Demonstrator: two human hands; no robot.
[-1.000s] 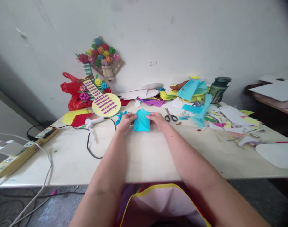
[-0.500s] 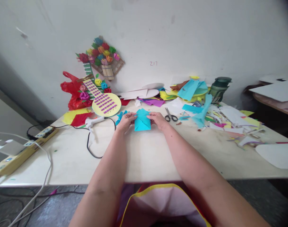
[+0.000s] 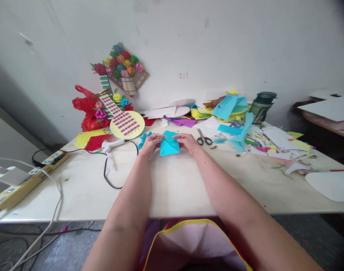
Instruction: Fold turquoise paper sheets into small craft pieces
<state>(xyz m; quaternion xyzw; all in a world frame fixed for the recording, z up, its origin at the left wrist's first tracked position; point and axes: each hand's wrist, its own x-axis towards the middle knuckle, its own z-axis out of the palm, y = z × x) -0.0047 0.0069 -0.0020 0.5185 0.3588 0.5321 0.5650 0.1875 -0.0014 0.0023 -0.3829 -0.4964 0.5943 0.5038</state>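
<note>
A folded piece of bright blue paper is held up just above the table, with creases running across its face. My left hand pinches its left edge and my right hand pinches its right edge, thumbs on the near side. Behind my left hand lie several small blue paper pieces. Black-handled scissors rest on the table to the right of my right hand. A white glue gun with a black cord lies left of my left hand.
A yellow power strip with cables runs along the left table edge. A paper guitar leans by a red plastic bag. Coloured paper sheets, a green bottle and paper scraps fill the back and right.
The blue paper has tilted slightly in my fingers, and its top edge looks flatter than before. Both hands stay in nearly the same place.
</note>
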